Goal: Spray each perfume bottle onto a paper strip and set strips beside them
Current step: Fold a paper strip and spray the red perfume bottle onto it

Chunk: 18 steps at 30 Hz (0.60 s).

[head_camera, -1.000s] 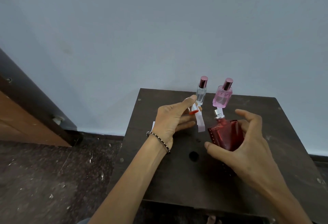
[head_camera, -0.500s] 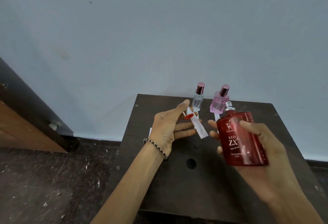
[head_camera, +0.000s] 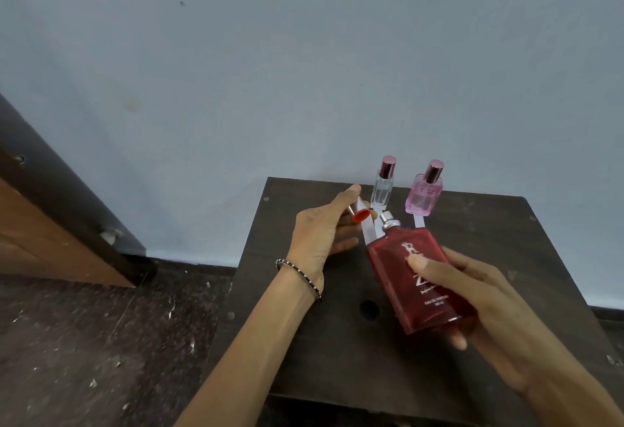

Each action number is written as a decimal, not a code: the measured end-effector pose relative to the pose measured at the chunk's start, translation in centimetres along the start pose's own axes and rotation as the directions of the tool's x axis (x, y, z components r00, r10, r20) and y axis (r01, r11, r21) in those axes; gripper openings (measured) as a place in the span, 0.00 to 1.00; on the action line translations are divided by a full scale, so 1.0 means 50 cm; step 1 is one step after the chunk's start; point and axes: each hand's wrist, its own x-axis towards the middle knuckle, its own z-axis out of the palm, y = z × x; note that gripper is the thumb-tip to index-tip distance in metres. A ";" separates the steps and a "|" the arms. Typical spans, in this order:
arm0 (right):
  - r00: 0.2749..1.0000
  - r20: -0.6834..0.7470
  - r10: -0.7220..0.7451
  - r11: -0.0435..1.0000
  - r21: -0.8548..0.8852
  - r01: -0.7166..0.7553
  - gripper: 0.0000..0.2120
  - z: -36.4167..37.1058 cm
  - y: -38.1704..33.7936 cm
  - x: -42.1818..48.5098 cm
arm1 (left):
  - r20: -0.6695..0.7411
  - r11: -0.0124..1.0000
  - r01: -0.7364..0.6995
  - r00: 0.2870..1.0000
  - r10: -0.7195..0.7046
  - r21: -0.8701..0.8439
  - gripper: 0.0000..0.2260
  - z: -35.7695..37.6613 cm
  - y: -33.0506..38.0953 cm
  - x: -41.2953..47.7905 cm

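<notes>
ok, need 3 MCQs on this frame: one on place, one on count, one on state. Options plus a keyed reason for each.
1. Where is the clear bottle?
A. standing at the table's far edge, left of the pink bottle
B. in the right hand
C. on the floor

2. How many perfume bottles are in view?
A. two
B. three
C. five

3. What is the state of the red bottle?
A. capped, standing on the table
B. uncapped, held tilted in the right hand
C. lying on its side on the table

Key: 1 A, it stands by the wall, beside the pink one. 2 B, clear, pink and red. 3 B, its silver nozzle is bare; the left hand holds a red cap and a paper strip.
</notes>
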 end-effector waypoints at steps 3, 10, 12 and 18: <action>0.999 -0.031 -0.013 0.996 -0.088 0.010 0.21 0.009 0.005 0.006 | -0.001 1.000 -0.004 1.000 0.004 0.002 0.23 0.000 -0.001 0.000; 0.998 -0.061 -0.025 0.990 -0.139 0.016 0.24 0.016 0.008 0.014 | 0.080 0.999 0.014 0.997 -0.018 0.046 0.17 0.005 -0.003 -0.007; 0.997 -0.075 -0.032 0.991 -0.130 0.022 0.24 0.014 0.007 0.016 | 0.133 0.997 0.011 0.991 -0.021 0.076 0.16 0.008 -0.003 -0.010; 0.982 -0.176 -0.075 0.993 -0.107 0.057 0.30 0.013 0.011 0.022 | 0.152 0.996 -0.016 0.988 0.003 0.083 0.16 0.010 -0.006 -0.010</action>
